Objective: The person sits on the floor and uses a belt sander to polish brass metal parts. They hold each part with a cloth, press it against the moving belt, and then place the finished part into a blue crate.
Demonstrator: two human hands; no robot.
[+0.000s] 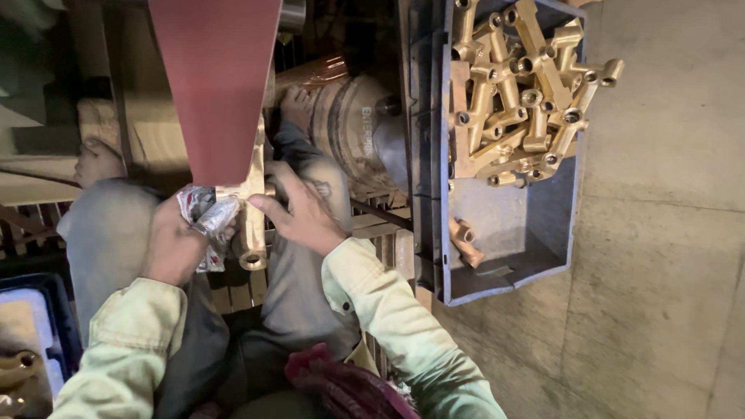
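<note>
Head view: left hand (174, 244), cloth-wrapped, and right hand (303, 213) both grip a tubular brass casting (252, 209) against the red sanding belt (213, 85).

Both hands hold one brass fitting (252, 203) against the lower end of the red sanding belt (213, 85). The left hand (177, 242) grips it through a crumpled cloth (203, 213), and the right hand (304, 213) presses on its right side with bare fingers. To the right of the belt stands a grey crate (508, 233) with many similar brass fittings (520, 93) piled at its far end.
</note>
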